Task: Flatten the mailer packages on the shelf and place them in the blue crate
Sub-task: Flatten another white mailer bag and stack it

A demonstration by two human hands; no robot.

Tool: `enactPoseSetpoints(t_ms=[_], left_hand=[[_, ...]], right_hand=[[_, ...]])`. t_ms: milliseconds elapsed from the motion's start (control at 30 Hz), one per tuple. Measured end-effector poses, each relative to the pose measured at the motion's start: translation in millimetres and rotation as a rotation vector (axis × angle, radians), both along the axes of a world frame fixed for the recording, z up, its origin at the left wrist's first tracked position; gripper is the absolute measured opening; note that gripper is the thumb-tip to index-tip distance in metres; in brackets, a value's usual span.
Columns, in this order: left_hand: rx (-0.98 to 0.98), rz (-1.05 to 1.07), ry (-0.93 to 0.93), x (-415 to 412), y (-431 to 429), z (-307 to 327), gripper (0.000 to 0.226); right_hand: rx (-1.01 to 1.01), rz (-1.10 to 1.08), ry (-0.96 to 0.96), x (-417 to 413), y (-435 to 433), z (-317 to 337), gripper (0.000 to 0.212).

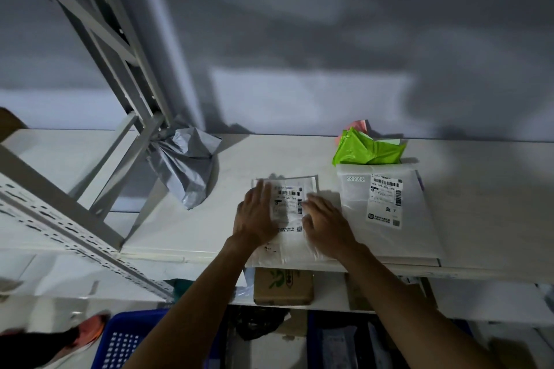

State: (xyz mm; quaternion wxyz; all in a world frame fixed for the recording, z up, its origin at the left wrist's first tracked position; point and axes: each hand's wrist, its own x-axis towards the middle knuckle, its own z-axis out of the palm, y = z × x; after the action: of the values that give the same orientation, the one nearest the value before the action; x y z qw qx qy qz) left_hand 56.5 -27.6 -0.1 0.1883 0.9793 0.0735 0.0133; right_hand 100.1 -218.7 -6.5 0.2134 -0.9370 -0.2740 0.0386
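Note:
A small white mailer (289, 207) with a barcode label lies flat on the white shelf (209, 234), near its front edge. My left hand (257, 216) presses on its left side with straight fingers. My right hand (325, 226) presses flat on its right side. A larger white mailer (386, 213) with a label lies just to the right. Behind that one sits a crumpled green mailer (367, 148) with a pink one (358, 126) behind it. A crumpled grey mailer (186, 162) stands at the left by the rack post. The blue crate (120, 341) is below, at the bottom left.
Grey slotted rack posts and braces (90, 189) cross the left side. A cardboard box (283, 286) sits on the lower shelf under my hands. A second blue crate (344, 341) holding packages is below on the right. The grey wall is close behind the shelf.

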Motion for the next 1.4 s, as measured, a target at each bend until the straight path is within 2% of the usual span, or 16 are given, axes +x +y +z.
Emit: enactPoseSetpoints(t_ms=[133,233,300,400,467,567,633,700,933,1233,1400], left_hand=[[0.163,-0.267,0.024,11.6,7.1,-7.1,0.059],[0.147,-0.232,-0.067,18.6,5.7,0.9,0.042],[0.156,-0.203,-0.063,25.4,5.3,3.8,0.038],[0.1,-0.188,-0.008,31.5,4.9,-4.4,0.046],[0.119,-0.251,-0.041,32.0,4.5,-17.0,0.05],[0.074,-0.238,-0.134,29.4,4.7,-29.3,0.048],[0.078,-0.224,-0.101,25.1,4.1,-30.2,0.06],[0.091,-0.223,-0.068,21.6,4.7,-38.4,0.067],[0.118,-0.184,-0.122,17.3,5.6,-63.2,0.057],[0.098,-0.169,-0.189,10.9,3.3,-59.0,0.055],[0.12,-0.2,-0.235,-2.0,-3.3,-60.0,0.053]], right_hand=[[-0.05,-0.022,0.0,9.8,6.0,-3.7,0.042],[-0.11,-0.044,-0.094,20.4,13.4,-5.7,0.033],[-0.14,-0.056,-0.138,28.8,20.5,-3.6,0.034],[-0.204,0.0,-0.145,38.8,27.9,-4.5,0.052],[-0.198,0.046,-0.114,43.1,31.2,-8.1,0.067],[-0.167,0.079,-0.07,41.9,35.4,-12.2,0.078],[-0.188,0.083,-0.054,40.9,38.0,-13.4,0.083],[-0.178,0.066,-0.071,41.0,39.3,-14.3,0.078],[-0.149,0.054,-0.114,42.3,38.5,-32.1,0.059],[-0.144,-0.018,-0.268,23.9,34.2,-59.2,0.055],[-0.067,-0.064,-0.254,22.0,34.7,-62.3,0.056]])
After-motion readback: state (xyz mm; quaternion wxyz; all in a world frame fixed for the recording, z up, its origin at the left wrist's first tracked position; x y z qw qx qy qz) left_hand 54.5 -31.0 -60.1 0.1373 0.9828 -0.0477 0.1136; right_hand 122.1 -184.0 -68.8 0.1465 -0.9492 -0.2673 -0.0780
